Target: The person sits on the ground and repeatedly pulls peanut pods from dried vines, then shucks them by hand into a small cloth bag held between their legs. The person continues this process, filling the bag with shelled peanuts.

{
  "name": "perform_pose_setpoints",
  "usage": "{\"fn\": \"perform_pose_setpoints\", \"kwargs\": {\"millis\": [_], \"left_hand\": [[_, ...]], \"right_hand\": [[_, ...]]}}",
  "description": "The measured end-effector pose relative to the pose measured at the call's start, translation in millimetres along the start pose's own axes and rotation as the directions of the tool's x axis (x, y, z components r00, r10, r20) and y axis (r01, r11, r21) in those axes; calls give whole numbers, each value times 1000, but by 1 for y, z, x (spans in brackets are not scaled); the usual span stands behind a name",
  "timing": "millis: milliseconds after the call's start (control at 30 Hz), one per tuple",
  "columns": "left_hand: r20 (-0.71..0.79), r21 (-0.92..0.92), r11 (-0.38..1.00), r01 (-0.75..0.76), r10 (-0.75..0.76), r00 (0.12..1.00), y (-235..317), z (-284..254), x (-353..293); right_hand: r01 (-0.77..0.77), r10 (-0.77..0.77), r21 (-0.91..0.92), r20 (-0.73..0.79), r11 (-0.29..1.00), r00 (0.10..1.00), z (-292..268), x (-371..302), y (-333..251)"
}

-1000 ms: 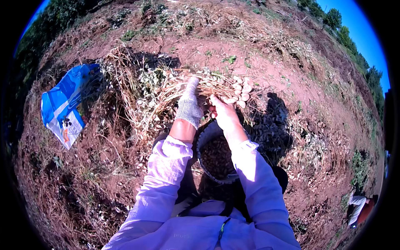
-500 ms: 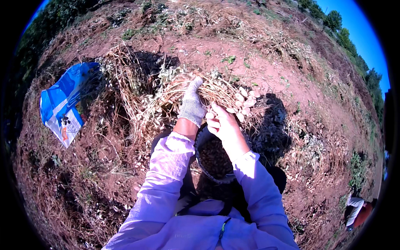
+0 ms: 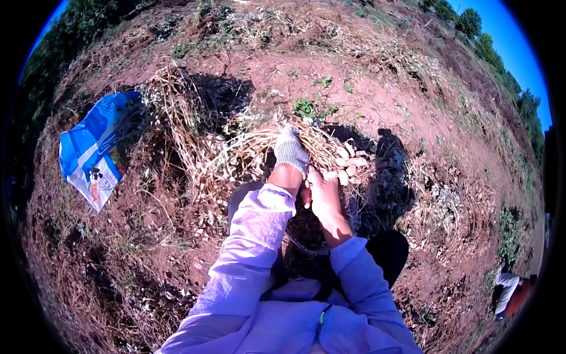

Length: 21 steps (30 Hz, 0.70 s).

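Open field, sunlit; bare reddish-brown soil [image 3: 377,94] beyond the round, pale-rimmed bucket [image 3: 312,252], dry plant litter to either side of it, dark-green trees [image 3: 470,22] far off to its right; crumpled blue-and-white plastic bag [image 3: 97,138] well to its left; left hand [image 3: 290,147], in grey knitted glove, clenches a bunch of dry, straw-coloured stems [image 3: 318,146] just beyond the bucket; pale, oval peanut pods [image 3: 357,161] at the bunch's right end, past bucket's far-right edge; bare right hand [image 3: 324,192] over the bucket, fingers curled near the pods; can't tell if it grasps any; step looks like stripping pods; next pull calls for firm left hold, right fingers around pods.
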<state>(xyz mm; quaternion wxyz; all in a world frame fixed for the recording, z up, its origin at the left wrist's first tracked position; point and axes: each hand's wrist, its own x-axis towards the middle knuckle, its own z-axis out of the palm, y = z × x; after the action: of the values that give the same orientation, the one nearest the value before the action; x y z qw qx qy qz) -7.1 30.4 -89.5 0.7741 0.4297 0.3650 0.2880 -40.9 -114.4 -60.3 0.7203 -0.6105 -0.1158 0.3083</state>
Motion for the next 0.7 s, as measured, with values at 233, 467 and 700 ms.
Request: {"fn": "perform_pose_setpoints", "kwargs": {"millis": [233,467,700], "left_hand": [[194,879,348,-325,362,912,-10,22,-16],[83,-585,797,153,-129,988,70,8,21],[23,-602,797,52,-49,999,56,-14,39]], "right_hand": [[-52,64,190,-58,980,996,-20,-16,-13],[148,-207,-376,-122,915,971,-72,-68,73],[450,-533,-790,189,417,825,-72,-43,44]]}}
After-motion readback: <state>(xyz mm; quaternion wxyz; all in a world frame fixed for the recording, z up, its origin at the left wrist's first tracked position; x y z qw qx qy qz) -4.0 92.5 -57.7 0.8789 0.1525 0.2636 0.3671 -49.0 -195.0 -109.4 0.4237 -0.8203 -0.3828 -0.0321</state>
